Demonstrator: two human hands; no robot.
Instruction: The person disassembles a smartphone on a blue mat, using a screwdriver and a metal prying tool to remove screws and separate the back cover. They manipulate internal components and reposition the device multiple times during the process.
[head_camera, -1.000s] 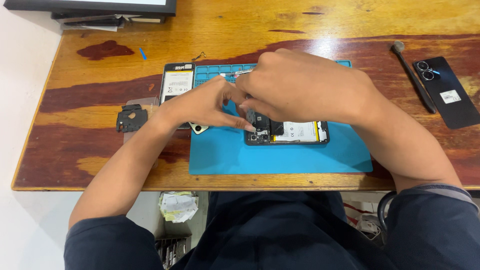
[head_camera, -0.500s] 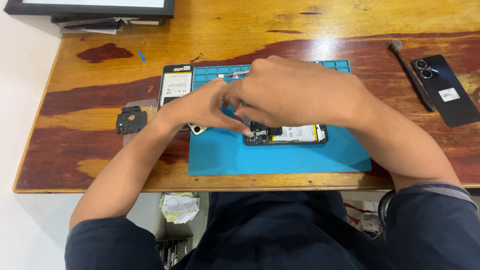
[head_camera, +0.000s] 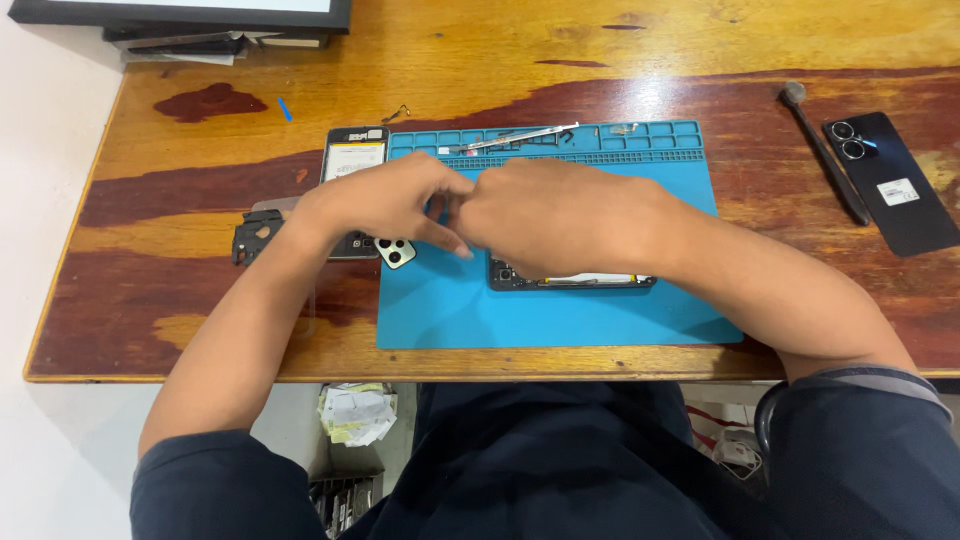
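My left hand (head_camera: 385, 205) and my right hand (head_camera: 565, 215) meet fingertip to fingertip above the blue work mat (head_camera: 560, 315). Both have their fingers curled and pinched together, and I see nothing held between them. Under my right hand lies an opened phone (head_camera: 575, 281) with its insides showing, mostly covered by the hand. A small white camera cover (head_camera: 396, 252) rests at the mat's left edge, just below my left hand.
A second opened phone (head_camera: 354, 156) and a black frame part (head_camera: 252, 236) lie left of the mat. Tweezers (head_camera: 522, 136) sit in the mat's top tray. A dark back cover (head_camera: 890, 182) and a screwdriver (head_camera: 826, 155) lie at the right of the wooden table (head_camera: 150, 340).
Both hands have come up off the opened phone and shifted slightly toward the mat's far side, fingertips still together. More of the phone's lower edge now shows.
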